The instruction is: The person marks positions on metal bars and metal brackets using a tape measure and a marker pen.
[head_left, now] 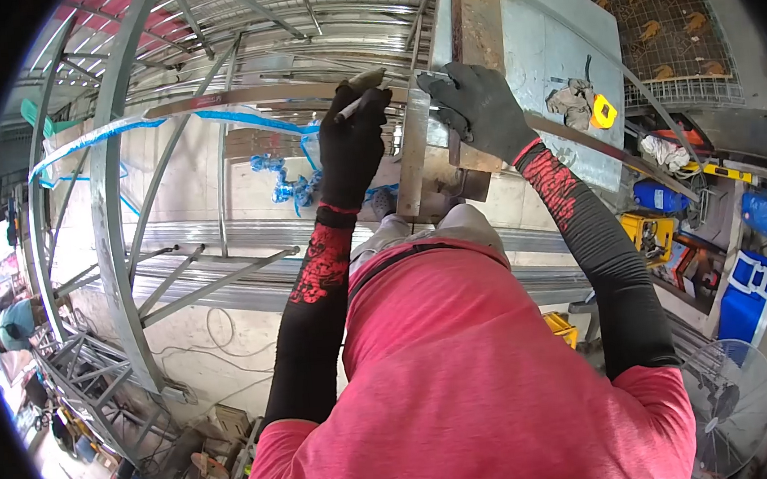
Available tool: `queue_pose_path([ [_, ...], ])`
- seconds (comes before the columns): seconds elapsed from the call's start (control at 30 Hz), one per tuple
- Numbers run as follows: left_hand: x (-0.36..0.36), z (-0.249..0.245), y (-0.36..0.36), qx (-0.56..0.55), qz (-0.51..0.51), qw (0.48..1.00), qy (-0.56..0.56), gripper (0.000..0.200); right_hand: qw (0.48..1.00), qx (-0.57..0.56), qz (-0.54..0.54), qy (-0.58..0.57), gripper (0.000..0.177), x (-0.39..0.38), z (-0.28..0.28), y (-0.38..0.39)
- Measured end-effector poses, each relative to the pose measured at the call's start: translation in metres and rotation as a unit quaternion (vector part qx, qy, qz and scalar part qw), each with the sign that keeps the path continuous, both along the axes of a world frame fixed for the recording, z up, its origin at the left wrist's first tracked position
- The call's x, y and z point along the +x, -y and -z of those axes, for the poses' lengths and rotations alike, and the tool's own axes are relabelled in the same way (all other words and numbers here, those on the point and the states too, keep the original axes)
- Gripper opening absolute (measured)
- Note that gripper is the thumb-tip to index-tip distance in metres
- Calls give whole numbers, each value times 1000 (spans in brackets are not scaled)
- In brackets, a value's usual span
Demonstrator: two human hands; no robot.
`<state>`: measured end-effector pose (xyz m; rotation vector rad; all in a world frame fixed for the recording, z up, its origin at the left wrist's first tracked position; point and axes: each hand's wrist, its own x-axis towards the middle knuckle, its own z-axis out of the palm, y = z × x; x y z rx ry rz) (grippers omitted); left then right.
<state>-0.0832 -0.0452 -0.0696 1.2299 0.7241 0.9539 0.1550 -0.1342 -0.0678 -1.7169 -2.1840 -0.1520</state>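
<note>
my left hand (353,143) tight around a marker (349,110) by the curved steel strip (237,98), right hand (480,110) gripping the steel plate (414,165) at the table (548,37) edge

Daylit workshop with concrete floor (203,344), steel frames (111,216), standing fan (730,401).

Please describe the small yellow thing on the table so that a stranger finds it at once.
Start from the big grey steel table at upper right, beyond the gloved right hand. On it, beside a crumpled grey rag, lies the small square yellow tape measure, the only bright yellow thing there.
</note>
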Motion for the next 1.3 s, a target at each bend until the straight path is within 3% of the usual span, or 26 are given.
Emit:
queue_pose_path([
  [0.13, 12, 11, 1, 57, 19, 998, -32, 26, 999, -38, 15, -14, 45, 1, -4, 1],
  [0.23, 14, 10, 1, 0, 11, 999, -35, 23, 999, -34, 8, -19, 48, 1, -5, 1],
  [0.3, 12, 9, 0, 113, 23, 990, -80, 19, 1000, -17, -1, -19, 48, 2, -4, -1],
  [0.43, 13, 7, -2, 58, 40, 995, -73, 18, 999, -49, 15, -18, 47, 1, -6, 0],
  [0.5, 13, 10, -6, 260, 32, 956, -129, 16, 998, -63, 19, -21, 48, 1, -6, 0],
  [0.53, 12, 11, -9, 261, 33, 956, -130, 16, 998, -62, 20, -22, 48, 1, -6, 0],
  [0.6, 11, 11, -14, 385, 34, 901, -198, 12, 997, -70, 26, -11, 49, 0, -6, 0],
  [0.63, 11, 11, -14, 386, 33, 900, -199, 12, 997, -69, 26, -12, 49, -1, -6, 0],
  [0.7, 14, 8, -11, 226, 42, 958, -170, 8, 998, -58, 25, -8, 51, -1, -7, 1],
  [1.3, 17, 4, -12, 227, 31, 956, -182, 14, 997, -70, 33, -15, 50, -2, -5, 0],
])
